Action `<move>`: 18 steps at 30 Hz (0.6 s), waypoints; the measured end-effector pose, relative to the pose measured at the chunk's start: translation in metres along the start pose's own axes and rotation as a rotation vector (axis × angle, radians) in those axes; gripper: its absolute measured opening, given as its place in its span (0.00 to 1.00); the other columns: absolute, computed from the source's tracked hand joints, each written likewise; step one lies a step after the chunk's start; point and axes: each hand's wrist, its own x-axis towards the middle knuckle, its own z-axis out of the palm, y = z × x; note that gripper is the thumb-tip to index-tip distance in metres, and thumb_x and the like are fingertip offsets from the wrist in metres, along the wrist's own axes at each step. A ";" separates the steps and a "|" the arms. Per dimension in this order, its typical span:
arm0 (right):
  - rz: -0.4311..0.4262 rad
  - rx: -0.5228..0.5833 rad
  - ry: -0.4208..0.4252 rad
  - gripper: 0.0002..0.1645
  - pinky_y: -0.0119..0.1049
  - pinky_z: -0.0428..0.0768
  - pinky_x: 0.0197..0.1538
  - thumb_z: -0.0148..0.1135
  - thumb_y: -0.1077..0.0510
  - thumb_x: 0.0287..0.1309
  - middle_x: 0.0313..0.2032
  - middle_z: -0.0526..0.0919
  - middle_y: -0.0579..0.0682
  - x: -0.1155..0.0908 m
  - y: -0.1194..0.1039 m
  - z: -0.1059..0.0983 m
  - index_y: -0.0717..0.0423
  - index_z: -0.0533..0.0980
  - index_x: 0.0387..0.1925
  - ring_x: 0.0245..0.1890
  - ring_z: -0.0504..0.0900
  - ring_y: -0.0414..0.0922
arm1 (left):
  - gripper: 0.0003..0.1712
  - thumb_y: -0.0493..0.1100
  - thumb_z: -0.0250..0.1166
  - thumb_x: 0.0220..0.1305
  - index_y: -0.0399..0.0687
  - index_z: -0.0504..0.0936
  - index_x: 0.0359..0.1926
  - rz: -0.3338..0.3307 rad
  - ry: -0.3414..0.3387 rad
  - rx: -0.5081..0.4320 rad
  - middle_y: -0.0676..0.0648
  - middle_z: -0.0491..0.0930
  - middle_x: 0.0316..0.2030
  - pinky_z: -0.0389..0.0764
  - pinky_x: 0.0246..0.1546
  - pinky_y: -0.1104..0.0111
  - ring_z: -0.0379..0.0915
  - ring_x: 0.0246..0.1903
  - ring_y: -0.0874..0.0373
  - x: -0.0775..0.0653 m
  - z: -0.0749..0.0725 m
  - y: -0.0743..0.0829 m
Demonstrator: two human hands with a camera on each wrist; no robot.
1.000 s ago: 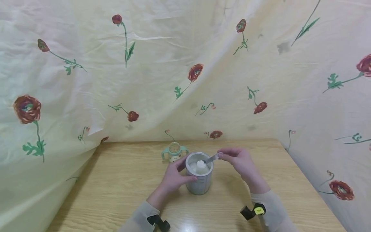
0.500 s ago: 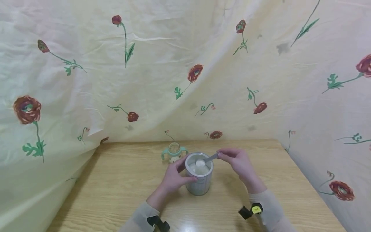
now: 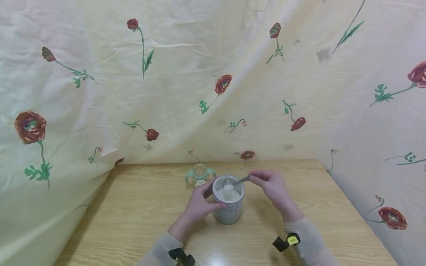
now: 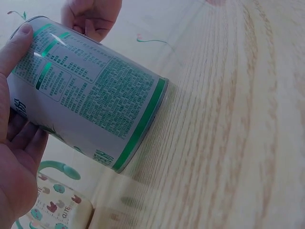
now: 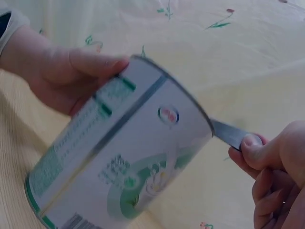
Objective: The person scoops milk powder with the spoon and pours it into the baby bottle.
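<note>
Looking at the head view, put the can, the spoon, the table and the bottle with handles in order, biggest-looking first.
1. Table
2. Can
3. Bottle
4. Spoon

The bottle stands farther back than the can, so their true sizes may differ less.

"CUTE" on bottle (image 4: pixel 59 202); can's (image 4: pixel 88 95) small print illegible.

The person wears plain long sleeves in pale greyish beige, the left sleeve (image 3: pixel 159 249) matching the right sleeve (image 3: pixel 313 242). A black strap (image 3: pixel 175 253) with a stubby black camera (image 3: pixel 189 260) circles the left one; the right one bears a black band (image 3: pixel 293 235), a blocky black camera mount (image 3: pixel 280 244) and a small yellow label (image 3: pixel 293 240), its dark marking too small to read.
</note>
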 end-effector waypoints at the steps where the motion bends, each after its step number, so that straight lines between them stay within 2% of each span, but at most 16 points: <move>1: 0.001 0.001 0.001 0.18 0.62 0.72 0.72 0.69 0.57 0.72 0.52 0.90 0.57 0.000 0.000 0.000 0.66 0.85 0.56 0.59 0.84 0.56 | 0.51 0.40 0.85 0.55 0.52 0.71 0.78 0.003 0.000 0.000 0.52 0.75 0.73 0.68 0.76 0.53 0.69 0.74 0.50 0.000 0.000 0.000; 6: 0.007 0.007 0.008 0.18 0.61 0.72 0.71 0.70 0.58 0.72 0.51 0.91 0.56 0.001 0.001 0.003 0.66 0.85 0.56 0.58 0.84 0.54 | 0.51 0.40 0.85 0.55 0.53 0.72 0.78 0.005 0.000 -0.004 0.52 0.75 0.73 0.68 0.76 0.54 0.68 0.74 0.51 -0.001 0.000 0.000; 14: -0.017 0.019 0.017 0.16 0.52 0.76 0.67 0.69 0.61 0.71 0.48 0.92 0.53 0.002 0.004 0.007 0.67 0.85 0.54 0.52 0.86 0.43 | 0.51 0.39 0.85 0.55 0.53 0.72 0.78 0.005 0.002 -0.010 0.53 0.75 0.73 0.68 0.76 0.56 0.68 0.74 0.52 0.000 0.000 0.000; 18: -0.026 0.029 0.026 0.15 0.48 0.77 0.66 0.70 0.62 0.70 0.47 0.92 0.53 0.003 0.006 0.009 0.68 0.85 0.54 0.51 0.86 0.41 | 0.52 0.39 0.85 0.54 0.53 0.72 0.78 0.005 0.001 -0.004 0.53 0.75 0.73 0.68 0.76 0.57 0.69 0.74 0.53 0.000 0.000 0.000</move>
